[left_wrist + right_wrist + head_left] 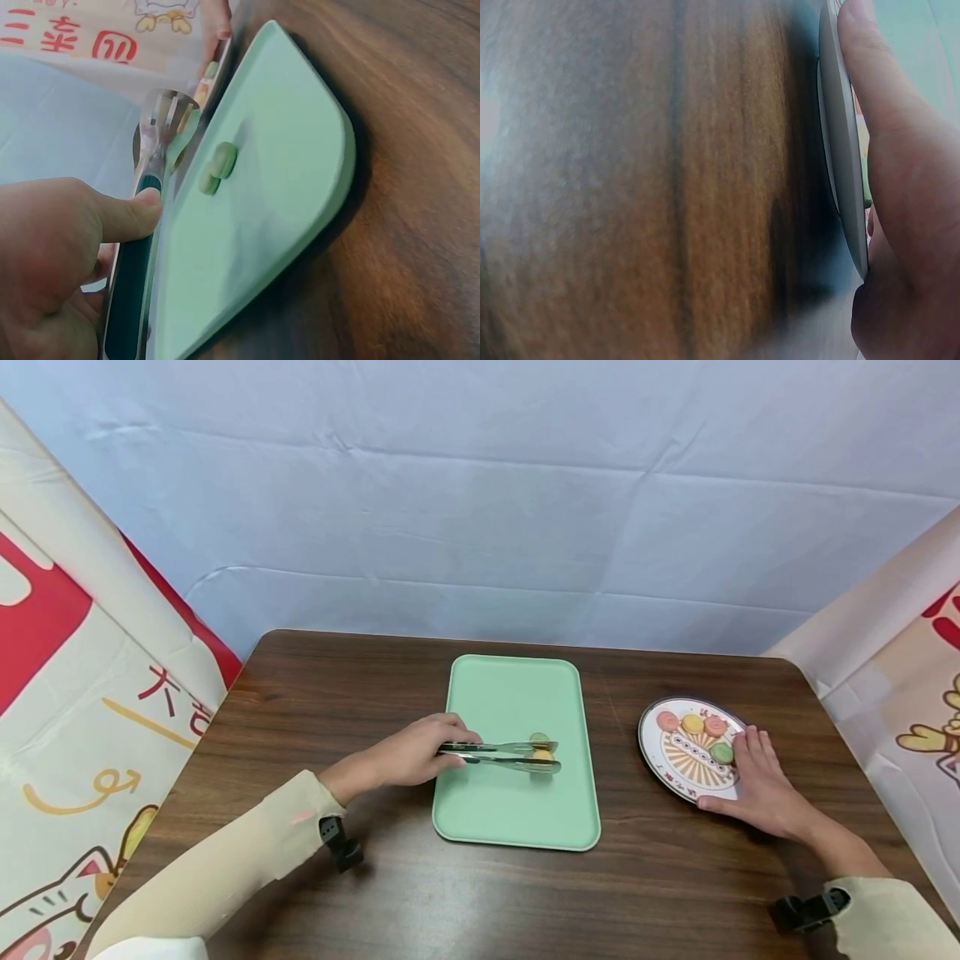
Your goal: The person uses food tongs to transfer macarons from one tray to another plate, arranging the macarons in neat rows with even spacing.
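Observation:
My left hand [423, 750] grips metal tongs [498, 755] with dark handles, held above a pale green tray [517, 693]. Two small macarons, one a green macaron [223, 160], lie on the tray in the left wrist view. From the head, a yellow macaron [543, 755] shows between the tong arms; I cannot tell whether they pinch it. On the right, my right hand [768, 789] rests against the edge of a round printed plate [667, 752], fingers extended and thumb at its near rim. Pink, yellow and green macarons [722, 752] sit on that plate.
A dark wooden table [360, 685] carries the tray in its middle and the plate to the right. A pale cloth backdrop [480, 527] hangs behind its far edge, and printed cloths hang at both sides. Each wrist wears a black strap [341, 843].

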Tool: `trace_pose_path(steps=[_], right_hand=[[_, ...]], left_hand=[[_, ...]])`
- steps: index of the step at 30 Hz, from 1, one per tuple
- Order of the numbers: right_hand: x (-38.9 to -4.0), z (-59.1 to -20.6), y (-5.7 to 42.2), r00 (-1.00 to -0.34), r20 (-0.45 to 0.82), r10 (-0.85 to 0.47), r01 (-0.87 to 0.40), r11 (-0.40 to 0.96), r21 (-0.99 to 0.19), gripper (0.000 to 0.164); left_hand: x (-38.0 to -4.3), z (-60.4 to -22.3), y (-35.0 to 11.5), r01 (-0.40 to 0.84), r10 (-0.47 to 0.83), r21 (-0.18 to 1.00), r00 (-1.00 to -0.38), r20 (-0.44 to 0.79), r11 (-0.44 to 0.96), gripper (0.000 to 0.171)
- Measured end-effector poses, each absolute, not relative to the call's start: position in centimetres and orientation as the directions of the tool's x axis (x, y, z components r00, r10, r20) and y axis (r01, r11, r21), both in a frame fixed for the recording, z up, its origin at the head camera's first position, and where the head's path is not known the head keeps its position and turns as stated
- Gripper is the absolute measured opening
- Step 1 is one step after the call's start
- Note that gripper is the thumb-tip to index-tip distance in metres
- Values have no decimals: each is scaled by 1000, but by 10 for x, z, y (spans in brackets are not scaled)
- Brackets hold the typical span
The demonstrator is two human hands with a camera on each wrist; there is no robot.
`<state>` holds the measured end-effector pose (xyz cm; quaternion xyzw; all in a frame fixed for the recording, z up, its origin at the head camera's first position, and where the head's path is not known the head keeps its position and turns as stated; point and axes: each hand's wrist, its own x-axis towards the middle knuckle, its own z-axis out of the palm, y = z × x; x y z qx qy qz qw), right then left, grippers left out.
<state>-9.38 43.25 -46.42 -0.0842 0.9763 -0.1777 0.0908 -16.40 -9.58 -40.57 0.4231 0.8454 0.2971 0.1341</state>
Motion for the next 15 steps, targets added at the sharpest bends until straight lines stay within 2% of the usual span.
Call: trace_pose_path(steps=[15], right_hand=[[-93, -462, 430, -969, -148, -197, -132, 923, -361, 133]], left_hand=[[-171, -397, -81, 652, 805, 598, -594, 21, 466, 35]])
